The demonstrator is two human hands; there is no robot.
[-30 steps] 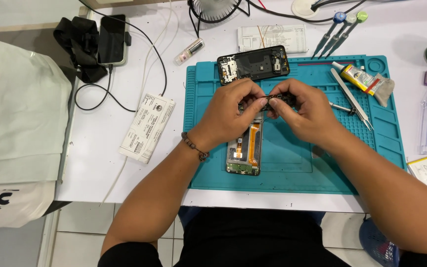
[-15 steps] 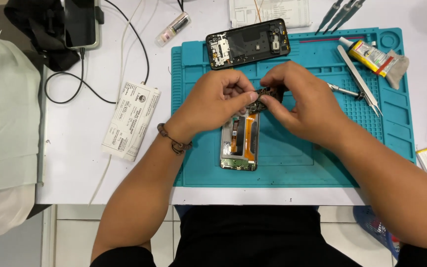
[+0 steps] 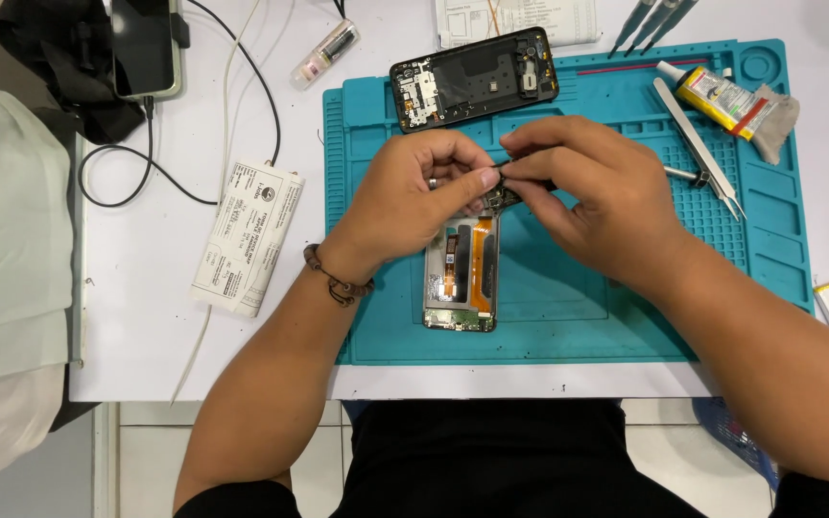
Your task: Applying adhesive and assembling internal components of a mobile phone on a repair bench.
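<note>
White tabletop is carrying a teal repair mat (image 3: 568, 317), where the left hand (image 3: 414, 197) and right hand (image 3: 592, 197) are meeting, fingertips pinching together on a small dark part (image 3: 506, 197) just above the opened phone frame (image 3: 462, 273). Knuckles are hiding the part's shape; tweezers (image 3: 698, 144) are lying right of the fingers.

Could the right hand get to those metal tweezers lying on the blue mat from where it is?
Probably yes. The tweezers lie bare on the mat, just beyond the right hand, with nothing between them. But both hands are pinching a small dark part over the opened phone, so it would have to let go first.
</note>
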